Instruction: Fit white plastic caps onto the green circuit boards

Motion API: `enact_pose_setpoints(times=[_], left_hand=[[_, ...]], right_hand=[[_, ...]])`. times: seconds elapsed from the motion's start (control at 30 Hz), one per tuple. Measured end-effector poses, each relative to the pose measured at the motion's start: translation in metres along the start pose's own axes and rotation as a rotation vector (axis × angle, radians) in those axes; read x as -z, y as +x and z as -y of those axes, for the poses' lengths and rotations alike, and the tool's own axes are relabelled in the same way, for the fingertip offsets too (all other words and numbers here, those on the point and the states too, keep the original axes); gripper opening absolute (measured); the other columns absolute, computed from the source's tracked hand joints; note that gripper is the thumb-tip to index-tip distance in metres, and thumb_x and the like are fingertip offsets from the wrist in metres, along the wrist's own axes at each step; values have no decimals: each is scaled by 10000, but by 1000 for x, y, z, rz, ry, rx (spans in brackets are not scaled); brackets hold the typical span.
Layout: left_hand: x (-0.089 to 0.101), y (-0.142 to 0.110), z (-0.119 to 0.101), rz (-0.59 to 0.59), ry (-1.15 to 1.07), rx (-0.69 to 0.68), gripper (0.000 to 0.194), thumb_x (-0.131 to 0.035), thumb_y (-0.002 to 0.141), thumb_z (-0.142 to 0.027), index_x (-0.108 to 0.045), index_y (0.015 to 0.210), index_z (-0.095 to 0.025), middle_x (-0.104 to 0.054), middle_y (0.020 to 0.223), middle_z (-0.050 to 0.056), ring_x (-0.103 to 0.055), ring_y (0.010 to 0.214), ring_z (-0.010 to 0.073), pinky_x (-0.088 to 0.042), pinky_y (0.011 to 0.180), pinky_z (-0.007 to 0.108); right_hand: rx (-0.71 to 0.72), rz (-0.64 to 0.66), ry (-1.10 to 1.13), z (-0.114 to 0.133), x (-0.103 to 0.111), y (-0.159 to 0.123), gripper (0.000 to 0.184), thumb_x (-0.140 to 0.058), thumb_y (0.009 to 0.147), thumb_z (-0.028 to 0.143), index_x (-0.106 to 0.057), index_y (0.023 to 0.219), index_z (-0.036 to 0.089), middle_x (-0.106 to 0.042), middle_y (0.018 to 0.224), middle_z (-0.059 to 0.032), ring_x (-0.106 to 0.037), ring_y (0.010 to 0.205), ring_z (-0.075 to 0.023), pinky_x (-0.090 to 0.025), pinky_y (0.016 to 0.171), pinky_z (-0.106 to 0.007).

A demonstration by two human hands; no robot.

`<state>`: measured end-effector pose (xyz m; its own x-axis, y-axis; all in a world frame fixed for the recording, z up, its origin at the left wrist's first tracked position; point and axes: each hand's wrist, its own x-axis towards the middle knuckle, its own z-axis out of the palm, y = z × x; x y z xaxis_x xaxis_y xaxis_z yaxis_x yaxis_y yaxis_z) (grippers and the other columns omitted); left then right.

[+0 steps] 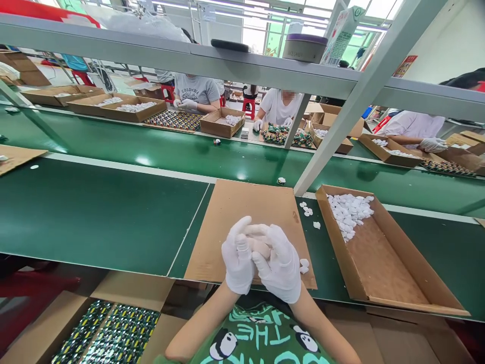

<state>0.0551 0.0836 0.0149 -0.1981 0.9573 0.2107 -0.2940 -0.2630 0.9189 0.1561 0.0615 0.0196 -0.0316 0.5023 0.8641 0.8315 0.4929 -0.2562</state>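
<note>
My left hand (pixel 238 258) and my right hand (pixel 280 265), both in white gloves, meet above the cardboard sheet (pixel 242 202) on the green bench. Their fingers are curled in and touch each other. Whatever may lie between them is hidden by the gloves. Two small white pieces (pixel 304 266) rest on the sheet just right of my right hand. Several more white pieces (pixel 306 208) lie on the green surface past the sheet's right edge.
At right, a shallow cardboard box (pixel 397 268) holds a heap of white pieces (pixel 348 212). A metal post (pixel 333 131) rises behind the sheet. Below left, an open carton holds rows of circuit boards (pixel 121 328). Across the green conveyor (pixel 170 156), several people handle parts.
</note>
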Motion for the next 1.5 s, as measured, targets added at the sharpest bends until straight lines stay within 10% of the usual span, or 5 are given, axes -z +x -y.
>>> enact_pose_setpoints(times=[0.33,0.5,0.73,1.13,1.5], left_hand=[[3,-3,8,116,-34,4,699,-593,856,-743,-623,1282,-190,-787,1045,136,-735,921,282,-568,850,397],[4,11,-4,478,-112,243,658,-650,855,-680,-678,1274,-174,-727,1228,158,-691,1073,312,-535,948,396],[12,15,-16,790,-196,442,637,-608,912,-626,-629,1402,-220,-698,1269,165,-682,683,185,-535,558,271],[9,9,-22,543,-203,426,673,-599,924,-620,-587,1389,-135,-764,1034,172,-691,669,203,-519,536,276],[10,11,-30,432,-92,453,594,-629,913,-594,-668,1272,-121,-720,766,54,-609,581,155,-510,660,299]], right_hand=[[-312,8,375,2,1,-2,559,-562,1029,296,-355,1549,293,-713,1252,-142,-771,885,-213,-683,727,-364],[-350,11,438,-4,3,4,555,-573,1016,268,-372,1533,289,-726,1244,-143,-742,690,-152,-661,626,-301],[-328,-12,305,-10,8,6,544,-501,1046,273,-338,1564,258,-736,1239,-162,-778,944,-212,-663,662,-290],[-390,-145,527,-14,32,7,546,-616,991,374,-434,1505,371,-612,1416,-112,-703,1131,-287,-637,898,-540],[-623,103,865,-17,39,17,740,-666,924,557,-293,1545,406,-450,1552,-153,-665,1216,-305,-655,896,-534]])
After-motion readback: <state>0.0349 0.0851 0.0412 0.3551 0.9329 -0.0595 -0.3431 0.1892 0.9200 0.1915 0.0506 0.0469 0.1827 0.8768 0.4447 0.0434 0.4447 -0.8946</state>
